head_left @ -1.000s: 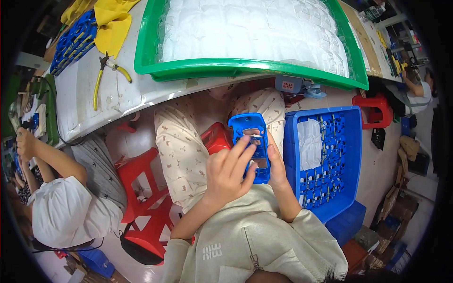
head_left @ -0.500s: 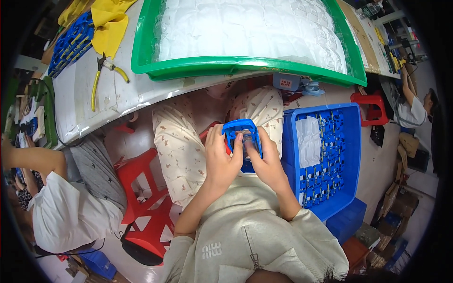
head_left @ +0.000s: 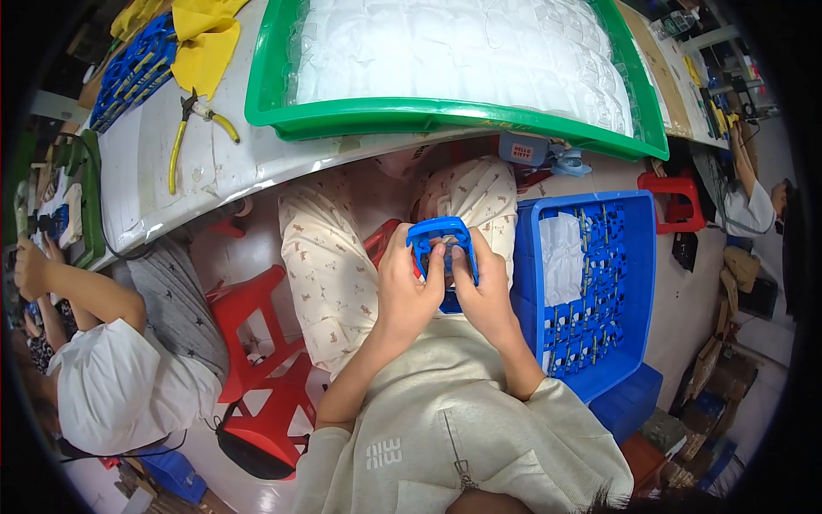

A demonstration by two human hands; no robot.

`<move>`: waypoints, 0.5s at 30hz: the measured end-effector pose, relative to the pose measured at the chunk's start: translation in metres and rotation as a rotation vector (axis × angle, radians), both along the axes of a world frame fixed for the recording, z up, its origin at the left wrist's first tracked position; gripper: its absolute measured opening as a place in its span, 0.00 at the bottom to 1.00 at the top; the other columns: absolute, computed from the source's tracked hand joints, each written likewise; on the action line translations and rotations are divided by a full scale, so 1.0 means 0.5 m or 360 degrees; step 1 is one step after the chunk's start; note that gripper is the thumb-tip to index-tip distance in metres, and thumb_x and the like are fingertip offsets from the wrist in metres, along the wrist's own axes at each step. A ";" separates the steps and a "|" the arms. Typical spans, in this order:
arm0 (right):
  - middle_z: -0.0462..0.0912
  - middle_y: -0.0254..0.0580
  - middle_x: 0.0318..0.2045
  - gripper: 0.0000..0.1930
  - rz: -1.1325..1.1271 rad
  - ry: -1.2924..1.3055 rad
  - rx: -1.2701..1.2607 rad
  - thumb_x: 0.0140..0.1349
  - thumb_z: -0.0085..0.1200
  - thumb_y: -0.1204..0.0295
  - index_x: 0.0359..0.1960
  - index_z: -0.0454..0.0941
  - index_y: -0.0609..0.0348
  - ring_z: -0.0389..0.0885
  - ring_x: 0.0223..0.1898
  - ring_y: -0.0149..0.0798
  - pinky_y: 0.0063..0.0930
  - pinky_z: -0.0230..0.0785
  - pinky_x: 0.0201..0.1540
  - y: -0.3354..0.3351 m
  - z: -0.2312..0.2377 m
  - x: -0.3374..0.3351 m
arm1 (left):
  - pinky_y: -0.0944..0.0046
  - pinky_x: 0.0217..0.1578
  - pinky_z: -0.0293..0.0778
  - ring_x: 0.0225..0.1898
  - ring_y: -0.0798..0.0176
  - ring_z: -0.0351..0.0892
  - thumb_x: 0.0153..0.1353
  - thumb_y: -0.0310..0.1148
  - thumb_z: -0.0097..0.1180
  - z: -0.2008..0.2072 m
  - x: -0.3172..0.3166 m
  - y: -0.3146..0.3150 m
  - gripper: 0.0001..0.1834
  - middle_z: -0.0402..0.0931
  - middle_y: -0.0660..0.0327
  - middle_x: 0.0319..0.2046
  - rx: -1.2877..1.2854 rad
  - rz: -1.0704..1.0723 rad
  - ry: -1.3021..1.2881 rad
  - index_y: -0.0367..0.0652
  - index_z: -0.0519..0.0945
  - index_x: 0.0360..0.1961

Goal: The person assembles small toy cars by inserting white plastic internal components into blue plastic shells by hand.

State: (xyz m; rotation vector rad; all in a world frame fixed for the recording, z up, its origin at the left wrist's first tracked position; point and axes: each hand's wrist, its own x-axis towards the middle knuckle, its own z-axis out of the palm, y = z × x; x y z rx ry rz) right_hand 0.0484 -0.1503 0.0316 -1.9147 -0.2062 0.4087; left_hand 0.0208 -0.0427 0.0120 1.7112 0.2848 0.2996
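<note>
- Left hand [head_left: 406, 287] has shifted in a second from across the blue plastic part [head_left: 438, 228] to its side; right hand [head_left: 486, 291] grips opposite.
- The part is held before a pale sweatshirt [head_left: 505, 428].
- White worktable [head_left: 248, 167] bears a green tray [head_left: 385, 122] and pliers [head_left: 180, 141].
- Blue crate [head_left: 528, 283] right; co-worker [head_left: 111, 377] left.

Bright light glares along the table edge [head_left: 214, 202]; straight lines bend toward the dark, perhaps blurred rim.
</note>
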 end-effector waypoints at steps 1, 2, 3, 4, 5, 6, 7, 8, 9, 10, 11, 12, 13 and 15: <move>0.71 0.43 0.19 0.05 0.0010 -0.0024 0.0066 0.58 0.42 0.78 0.35 0.67 0.63 0.68 0.19 0.27 0.23 0.61 0.24 -0.001 -0.008 -0.001 | 0.62 0.30 0.67 0.28 0.56 0.71 0.53 0.24 0.51 0.000 0.000 0.000 0.07 0.69 0.53 0.26 -0.0007 0.0015 -0.0013 0.34 0.68 0.31; 0.71 0.43 0.20 0.06 0.0019 -0.0048 0.0131 0.57 0.41 0.79 0.36 0.66 0.63 0.69 0.20 0.28 0.23 0.61 0.25 -0.003 -0.012 0.000 | 0.62 0.31 0.66 0.28 0.56 0.71 0.53 0.24 0.51 -0.001 0.001 -0.001 0.07 0.69 0.53 0.25 -0.0013 0.0029 -0.0025 0.34 0.68 0.31; 0.71 0.43 0.20 0.06 0.0018 -0.0048 0.0130 0.57 0.41 0.79 0.36 0.66 0.63 0.69 0.20 0.28 0.23 0.61 0.25 -0.004 -0.012 -0.001 | 0.62 0.31 0.66 0.28 0.56 0.71 0.53 0.24 0.51 -0.004 0.001 0.000 0.07 0.69 0.53 0.25 -0.0014 0.0029 -0.0025 0.34 0.68 0.31; 0.72 0.44 0.21 0.08 0.0040 -0.0002 0.0208 0.55 0.41 0.80 0.38 0.66 0.64 0.69 0.21 0.29 0.23 0.62 0.26 -0.007 -0.011 -0.003 | 0.63 0.31 0.66 0.28 0.57 0.71 0.53 0.24 0.51 -0.008 0.000 0.003 0.06 0.69 0.54 0.25 0.0011 0.0048 -0.0026 0.34 0.68 0.31; 0.72 0.44 0.22 0.11 0.0062 0.0044 0.0286 0.53 0.41 0.82 0.39 0.65 0.64 0.70 0.23 0.30 0.23 0.62 0.28 -0.009 -0.011 -0.004 | 0.63 0.31 0.66 0.27 0.58 0.70 0.53 0.24 0.51 -0.012 -0.001 0.005 0.06 0.69 0.54 0.25 0.0037 0.0069 -0.0027 0.35 0.68 0.31; 0.72 0.44 0.22 0.11 0.0061 0.0045 0.0286 0.53 0.41 0.82 0.39 0.65 0.64 0.70 0.23 0.30 0.23 0.62 0.28 -0.015 -0.012 -0.003 | 0.63 0.31 0.66 0.27 0.58 0.70 0.53 0.24 0.51 -0.014 -0.001 0.006 0.06 0.69 0.54 0.25 0.0036 0.0068 -0.0026 0.35 0.68 0.31; 0.74 0.43 0.27 0.11 0.0157 0.0111 0.0263 0.55 0.40 0.83 0.41 0.65 0.65 0.71 0.27 0.28 0.21 0.64 0.32 -0.022 -0.015 -0.001 | 0.63 0.31 0.66 0.27 0.58 0.70 0.53 0.24 0.51 -0.015 -0.002 0.006 0.06 0.68 0.55 0.25 -0.0024 0.0102 -0.0025 0.35 0.68 0.31; 0.75 0.42 0.31 0.12 0.0253 0.0177 0.0240 0.56 0.38 0.83 0.43 0.64 0.66 0.72 0.31 0.25 0.20 0.65 0.37 -0.026 -0.016 0.000 | 0.64 0.31 0.66 0.27 0.59 0.70 0.54 0.24 0.51 -0.017 -0.002 0.006 0.06 0.68 0.55 0.25 -0.0085 0.0137 -0.0024 0.35 0.68 0.31; 0.75 0.42 0.31 0.12 0.0252 0.0179 0.0240 0.56 0.38 0.83 0.43 0.64 0.66 0.72 0.31 0.25 0.20 0.65 0.37 -0.026 -0.016 0.000 | 0.64 0.31 0.66 0.27 0.59 0.70 0.54 0.24 0.51 -0.019 -0.002 0.006 0.06 0.68 0.55 0.25 -0.0085 0.0135 -0.0022 0.35 0.68 0.31; 0.75 0.42 0.31 0.12 0.0258 0.0158 0.0195 0.56 0.38 0.84 0.43 0.64 0.66 0.73 0.32 0.26 0.20 0.66 0.37 -0.026 -0.015 0.001 | 0.64 0.31 0.66 0.27 0.59 0.70 0.54 0.25 0.51 -0.021 -0.002 0.006 0.06 0.69 0.55 0.25 -0.0104 0.0134 0.0000 0.35 0.68 0.31; 0.75 0.42 0.31 0.12 0.0263 0.0135 0.0150 0.56 0.38 0.85 0.43 0.64 0.66 0.74 0.32 0.26 0.20 0.67 0.37 -0.026 -0.015 0.001 | 0.64 0.31 0.66 0.28 0.60 0.70 0.54 0.25 0.51 -0.023 -0.002 0.005 0.06 0.69 0.56 0.25 -0.0122 0.0132 0.0022 0.35 0.68 0.31; 0.75 0.42 0.31 0.12 0.0262 0.0137 0.0151 0.56 0.38 0.85 0.43 0.64 0.66 0.74 0.32 0.26 0.20 0.67 0.37 -0.026 -0.021 -0.001 | 0.64 0.31 0.66 0.28 0.60 0.70 0.54 0.25 0.51 -0.024 -0.002 0.005 0.06 0.69 0.56 0.25 -0.0121 0.0131 0.0023 0.35 0.68 0.31; 0.75 0.43 0.28 0.14 0.0213 0.0134 0.0210 0.53 0.39 0.85 0.42 0.64 0.65 0.74 0.29 0.28 0.21 0.65 0.34 -0.025 -0.031 -0.003 | 0.64 0.31 0.66 0.28 0.60 0.70 0.54 0.25 0.51 -0.024 -0.002 0.004 0.06 0.69 0.56 0.25 -0.0140 0.0135 0.0039 0.35 0.68 0.31; 0.74 0.45 0.24 0.15 0.0166 0.0130 0.0270 0.49 0.39 0.85 0.41 0.64 0.64 0.73 0.26 0.31 0.22 0.64 0.30 -0.022 -0.036 -0.004 | 0.64 0.31 0.66 0.28 0.60 0.70 0.54 0.25 0.51 -0.024 -0.001 0.003 0.06 0.69 0.56 0.25 -0.0159 0.0140 0.0054 0.35 0.68 0.31</move>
